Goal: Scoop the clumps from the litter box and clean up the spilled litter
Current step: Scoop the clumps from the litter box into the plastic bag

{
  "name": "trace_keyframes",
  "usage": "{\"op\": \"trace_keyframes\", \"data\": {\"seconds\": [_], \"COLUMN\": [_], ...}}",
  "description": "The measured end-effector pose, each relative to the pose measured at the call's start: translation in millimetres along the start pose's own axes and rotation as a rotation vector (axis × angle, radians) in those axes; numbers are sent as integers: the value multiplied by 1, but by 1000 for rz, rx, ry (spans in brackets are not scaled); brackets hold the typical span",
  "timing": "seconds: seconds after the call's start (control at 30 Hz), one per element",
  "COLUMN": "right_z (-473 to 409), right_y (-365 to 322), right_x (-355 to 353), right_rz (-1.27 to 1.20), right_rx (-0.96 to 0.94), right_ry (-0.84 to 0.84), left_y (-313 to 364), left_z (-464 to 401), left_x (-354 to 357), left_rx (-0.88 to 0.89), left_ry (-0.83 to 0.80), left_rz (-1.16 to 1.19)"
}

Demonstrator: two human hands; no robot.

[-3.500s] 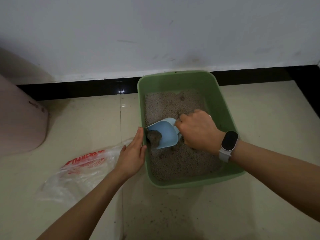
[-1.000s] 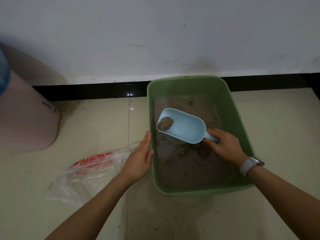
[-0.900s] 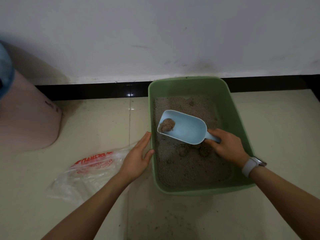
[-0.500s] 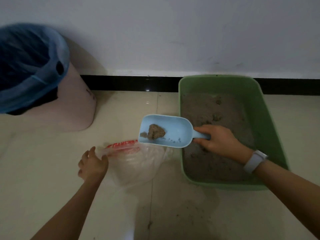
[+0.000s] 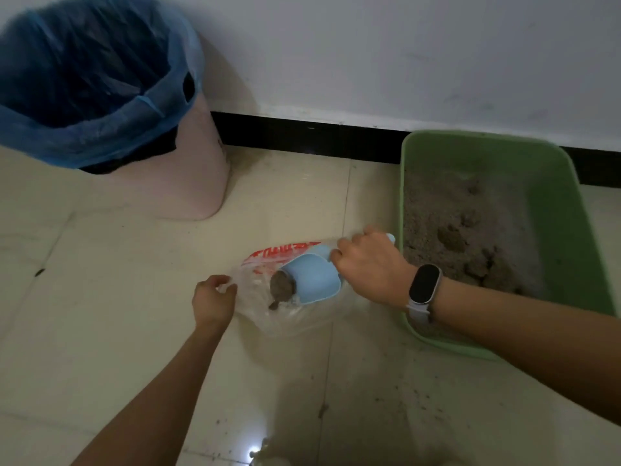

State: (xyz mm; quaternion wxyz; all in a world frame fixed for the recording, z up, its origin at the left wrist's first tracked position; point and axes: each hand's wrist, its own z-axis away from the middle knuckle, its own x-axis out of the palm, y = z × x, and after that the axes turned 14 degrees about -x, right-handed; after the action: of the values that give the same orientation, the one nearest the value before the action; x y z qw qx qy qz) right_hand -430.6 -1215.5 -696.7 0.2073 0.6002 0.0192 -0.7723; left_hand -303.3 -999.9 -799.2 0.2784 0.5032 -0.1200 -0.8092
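Observation:
A green litter box stands on the floor at the right, with grey litter and several clumps in it. My right hand grips the handle of a light blue scoop, tipped mouth-down into a clear plastic bag with red print. A brown clump is sliding out of the scoop's mouth into the bag. My left hand pinches the bag's left edge and holds it open.
A pink bin with a blue liner stands at the back left against the white wall. Spilled litter grains are scattered on the beige floor tiles in front of the litter box.
My right hand has carried the scoop left out of the litter box and tipped it into the bag. My left hand left the box rim and took hold of the bag's edge.

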Motion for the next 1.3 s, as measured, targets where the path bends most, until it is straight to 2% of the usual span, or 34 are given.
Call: {"op": "trace_keyframes", "data": {"seconds": [0.07,0.17,0.2,0.27,0.33,0.4,0.5,0.57,0.63,0.73,0.83,0.9,1.1,1.2,1.3], "right_z": [-1,12,22,45,78,112,163,195,221,240,235,230,219,201,189], "right_y": [0,11,18,31,42,52,75,92,106,116,118,117,115,105,100], "right_x": [-9,-15,-14,-15,-8,1,12,24,35,56,71,82,102,104,109], "right_rz": [100,7,-24,-147,-330,-418,-402,-349,-261,-161,-117,-126,-189,-317,-433], "right_rx": [-38,-39,15,142,339,511,749,876,929,892,791,715,598,562,614], "right_ry": [1,12,28,223,334,375,305,153,2,-82,-174,-157,14,28,15], "left_y": [-1,2,6,17,34,56,94,114,129,141,139,134,133,130,130], "left_z": [4,14,20,32,47,64,92,115,140,160,152,146,149,147,146], "left_x": [-4,-10,-10,-10,-3,9,32,51,72,100,113,114,122,125,126], "left_rx": [-11,-22,-27,-10,107,262,502,621,666,706,781,815,846,844,848], "left_ry": [13,48,76,128,109,28,-165,-315,-462,-529,-444,-381,-332,-321,-328], "left_rz": [33,16,-22,-121,-168,-151,-95,-125,-190,-308,-546,-632,-635,-613,-598]}}
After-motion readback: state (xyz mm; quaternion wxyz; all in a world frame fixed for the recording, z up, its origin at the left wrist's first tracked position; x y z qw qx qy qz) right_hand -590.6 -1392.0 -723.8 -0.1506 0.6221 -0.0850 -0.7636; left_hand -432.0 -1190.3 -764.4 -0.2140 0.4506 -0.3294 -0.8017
